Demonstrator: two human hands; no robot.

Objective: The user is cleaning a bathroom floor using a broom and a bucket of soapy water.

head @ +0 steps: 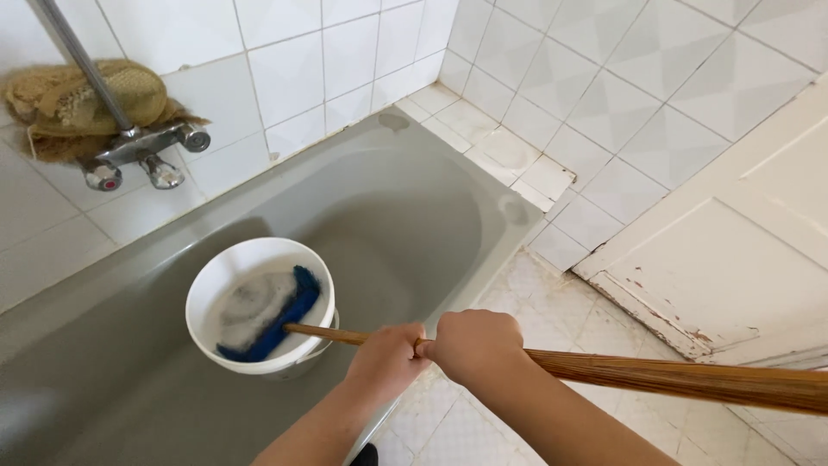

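The right hand [473, 343] and left hand [390, 352] wrap fingers round the wooden handle [673, 377], blue brush head [274, 319] in the white bucket [203, 289].

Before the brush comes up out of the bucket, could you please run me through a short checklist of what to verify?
1. Left hand wrapped around the wooden handle: ok.
2. Right hand gripping the handle just behind the left: ok.
3. Blue brush head down inside the white bucket, in the soapy water: ok.
4. Bucket standing upright inside the grey bathtub: ok.
5. Bucket steady on the tub's sloped floor: cannot tell, its base is hidden.
6. Handle's far end clear of the white door: cannot tell, it runs out of view.
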